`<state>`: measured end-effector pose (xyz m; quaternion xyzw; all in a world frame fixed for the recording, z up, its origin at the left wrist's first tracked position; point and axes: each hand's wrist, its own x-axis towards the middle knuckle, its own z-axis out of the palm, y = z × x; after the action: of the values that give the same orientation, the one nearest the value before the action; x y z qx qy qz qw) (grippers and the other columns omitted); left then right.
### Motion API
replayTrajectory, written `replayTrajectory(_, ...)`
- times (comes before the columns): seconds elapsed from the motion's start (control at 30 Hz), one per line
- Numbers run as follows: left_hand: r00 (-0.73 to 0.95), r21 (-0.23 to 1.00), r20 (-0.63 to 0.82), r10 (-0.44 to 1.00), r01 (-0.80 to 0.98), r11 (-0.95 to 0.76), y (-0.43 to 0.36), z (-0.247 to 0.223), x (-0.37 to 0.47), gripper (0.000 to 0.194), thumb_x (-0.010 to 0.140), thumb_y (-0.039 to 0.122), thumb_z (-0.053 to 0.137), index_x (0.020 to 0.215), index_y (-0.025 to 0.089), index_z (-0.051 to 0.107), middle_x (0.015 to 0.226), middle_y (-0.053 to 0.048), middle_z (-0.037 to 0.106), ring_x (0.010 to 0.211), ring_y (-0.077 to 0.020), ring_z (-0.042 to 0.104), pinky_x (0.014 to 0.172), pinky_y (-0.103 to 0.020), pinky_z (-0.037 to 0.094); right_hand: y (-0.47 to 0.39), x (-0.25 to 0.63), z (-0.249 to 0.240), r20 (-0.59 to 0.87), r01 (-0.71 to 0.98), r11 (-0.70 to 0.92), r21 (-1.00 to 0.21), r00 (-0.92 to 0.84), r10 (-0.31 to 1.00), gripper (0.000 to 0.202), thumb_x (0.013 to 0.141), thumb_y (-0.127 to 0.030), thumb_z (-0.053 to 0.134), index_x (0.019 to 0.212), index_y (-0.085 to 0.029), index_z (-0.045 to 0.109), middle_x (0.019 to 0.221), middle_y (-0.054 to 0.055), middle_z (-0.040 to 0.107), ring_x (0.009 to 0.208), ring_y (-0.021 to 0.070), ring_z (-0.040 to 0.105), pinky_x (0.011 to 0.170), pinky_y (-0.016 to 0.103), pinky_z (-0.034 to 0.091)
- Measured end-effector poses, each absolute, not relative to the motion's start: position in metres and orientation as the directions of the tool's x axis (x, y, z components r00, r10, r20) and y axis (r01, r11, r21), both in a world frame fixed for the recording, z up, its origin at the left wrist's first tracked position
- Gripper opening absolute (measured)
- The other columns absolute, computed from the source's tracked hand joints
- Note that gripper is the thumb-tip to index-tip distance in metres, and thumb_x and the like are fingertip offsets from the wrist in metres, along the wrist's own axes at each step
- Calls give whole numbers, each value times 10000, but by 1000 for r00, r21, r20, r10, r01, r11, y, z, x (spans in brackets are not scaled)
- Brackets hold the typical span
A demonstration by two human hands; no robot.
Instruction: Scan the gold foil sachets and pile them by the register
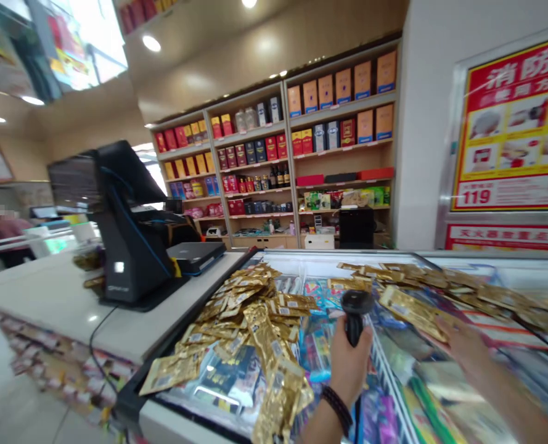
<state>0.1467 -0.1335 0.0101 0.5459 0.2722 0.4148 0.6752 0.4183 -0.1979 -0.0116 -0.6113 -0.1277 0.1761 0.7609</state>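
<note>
My left hand (pixel 349 362), with a dark beaded bracelet on its wrist, is wrapped round the handle of a black barcode scanner (pixel 355 302). The scanner is upright over a glass-topped chest freezer (pixel 407 251). To the right, my right hand (pixel 461 336), slightly blurred, grips the near end of a gold foil packet (pixel 410 313). Many similar packets form a pile (pixel 241 302) on the left part of the freezer top. Another row of gold packets (pixel 468 287) lies along its far right. Colourful packaged goods (pixel 317 351) show inside, beneath the glass.
A black point-of-sale terminal (pixel 126 240) stands on the white counter (pixel 37 287) to the left, its cable hanging down the front. Shelves of boxed goods (pixel 255 148) line the back wall. A red fire-safety sign (pixel 514 129) hangs at right. Another person (pixel 5 231) is far left.
</note>
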Motion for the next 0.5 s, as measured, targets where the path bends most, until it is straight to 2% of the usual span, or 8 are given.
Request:
replayTrajectory(0.13, 400, 951, 120, 909, -310, 12, -113, 16, 123, 750, 841, 893, 962, 1121, 269, 654, 626, 122, 503, 465, -119, 465, 487, -259, 448, -163, 409, -13, -74, -173, 159, -972, 869, 490, 369, 494, -383, 891, 844, -404, 772, 882, 165, 902, 879, 476, 929, 1004, 678, 818)
replayTrajectory(0.27, 280, 938, 132, 951, -345, -29, -101, 30, 90, 823, 765, 962, 979, 1068, 270, 653, 631, 124, 511, 443, -92, 430, 479, -250, 429, -115, 359, 1, -79, -232, 152, -961, 753, 653, 392, 506, -377, 855, 893, -390, 794, 848, 139, 899, 886, 470, 941, 979, 673, 826)
replayTrajectory(0.43, 181, 928, 133, 974, -367, -59, -93, 40, 57, 898, 691, 1030, 988, 1041, 268, 667, 617, 119, 524, 432, -86, 414, 459, -243, 405, -42, 257, 27, 29, -244, 157, -957, 458, 888, 285, 583, -414, 888, 825, -344, 755, 737, 92, 839, 891, 457, 949, 1027, 674, 798)
replayTrajectory(0.5, 147, 926, 143, 979, -369, -80, -90, 37, 48, 896, 691, 1014, 1009, 1063, 264, 692, 613, 121, 518, 431, -89, 414, 452, -241, 391, -16, 220, 32, 142, -201, 217, -955, 331, 933, 299, 613, -499, 941, 793, -333, 769, 714, 90, 827, 864, 452, 937, 1003, 685, 793)
